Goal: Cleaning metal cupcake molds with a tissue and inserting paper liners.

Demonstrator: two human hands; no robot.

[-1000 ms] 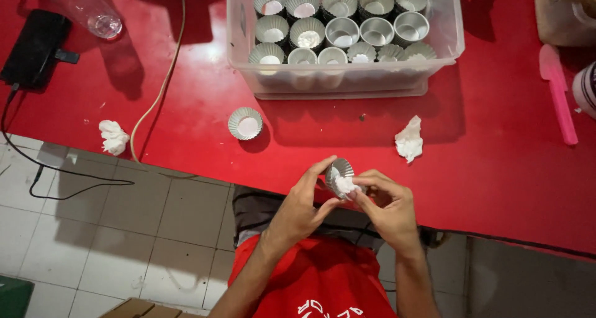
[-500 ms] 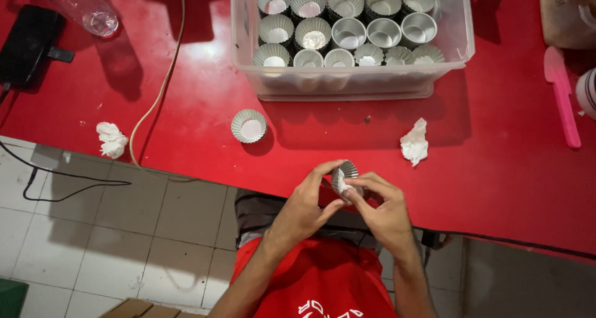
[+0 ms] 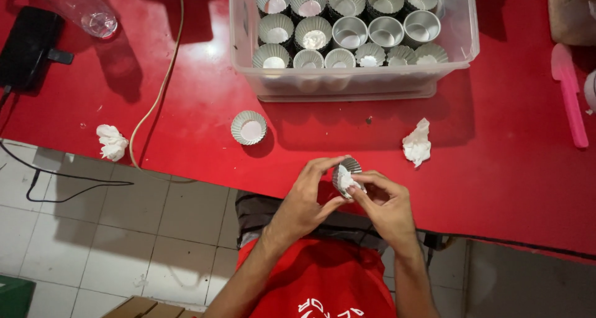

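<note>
The left hand (image 3: 304, 200) pinches a small ridged metal cup (image 3: 346, 175) just over the edge of the red table (image 3: 509, 169). The right hand (image 3: 388, 206) pinches white tissue (image 3: 345, 181) inside it. A clear plastic box (image 3: 354, 82) of more cups sits behind.

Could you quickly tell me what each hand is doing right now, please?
Left hand: closed on the fluted mould, holding it tilted.
Right hand: fingers pinched on a white wad inside the mould.
</note>
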